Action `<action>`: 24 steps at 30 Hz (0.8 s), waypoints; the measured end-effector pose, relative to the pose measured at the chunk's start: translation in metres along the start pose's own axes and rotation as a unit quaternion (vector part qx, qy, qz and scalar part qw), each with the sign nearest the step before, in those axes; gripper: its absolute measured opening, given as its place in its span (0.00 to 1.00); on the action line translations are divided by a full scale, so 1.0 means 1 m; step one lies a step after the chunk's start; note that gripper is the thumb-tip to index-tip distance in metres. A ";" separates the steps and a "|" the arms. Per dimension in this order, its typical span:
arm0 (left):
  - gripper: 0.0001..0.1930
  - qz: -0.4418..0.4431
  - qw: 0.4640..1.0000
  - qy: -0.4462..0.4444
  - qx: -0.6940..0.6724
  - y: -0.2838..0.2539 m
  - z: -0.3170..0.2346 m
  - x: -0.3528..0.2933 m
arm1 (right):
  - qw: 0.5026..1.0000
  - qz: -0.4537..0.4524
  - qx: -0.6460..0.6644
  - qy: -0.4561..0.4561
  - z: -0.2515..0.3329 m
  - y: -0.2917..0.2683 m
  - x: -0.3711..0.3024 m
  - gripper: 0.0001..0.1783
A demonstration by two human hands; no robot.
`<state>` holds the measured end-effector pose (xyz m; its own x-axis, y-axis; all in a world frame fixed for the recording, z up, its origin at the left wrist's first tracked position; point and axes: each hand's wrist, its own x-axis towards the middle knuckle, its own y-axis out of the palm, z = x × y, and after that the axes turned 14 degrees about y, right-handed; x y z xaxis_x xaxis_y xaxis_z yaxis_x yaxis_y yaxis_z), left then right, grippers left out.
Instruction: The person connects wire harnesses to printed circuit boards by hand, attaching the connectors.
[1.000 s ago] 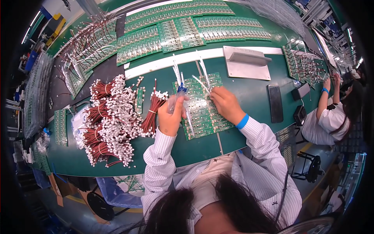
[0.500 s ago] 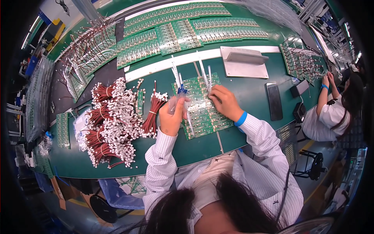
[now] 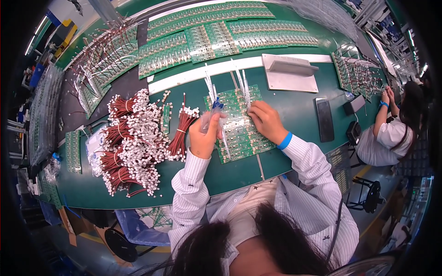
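Fingers, left hand [image 3: 203, 138]: are curling around clear plastic [image 3: 206, 121].
Right hand [image 3: 268, 123]: is pinching white strip [image 3: 247, 95] over circuit board [image 3: 239, 145] near worktop's [image 3: 297, 115] front edge.

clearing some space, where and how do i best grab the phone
Grip the phone midway along its long edges, probably from above with the right hand: it lies flat on the table, narrow from side to side, to that hand's right.
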<state>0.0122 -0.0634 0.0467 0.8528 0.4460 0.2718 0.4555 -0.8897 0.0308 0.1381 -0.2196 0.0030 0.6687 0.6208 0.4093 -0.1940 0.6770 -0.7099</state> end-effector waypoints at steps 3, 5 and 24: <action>0.13 0.009 1.000 0.003 -0.002 0.001 -0.001 -0.001 | 1.000 0.019 0.015 0.016 -0.003 -0.002 0.000 0.06; 0.13 0.019 1.000 0.005 -0.001 0.002 -0.001 -0.001 | 0.999 0.033 0.025 0.024 -0.002 -0.007 0.002 0.06; 0.11 0.116 0.993 -0.014 -0.014 0.006 0.002 -0.003 | 0.924 0.125 0.315 0.177 0.064 -0.044 0.023 0.04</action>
<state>0.0127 -0.0703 0.0442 0.9409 0.2308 0.2480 0.2390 -0.9710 -0.0031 0.1157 -0.2100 0.0806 0.7170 0.6969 -0.0142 -0.6796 0.6944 -0.2366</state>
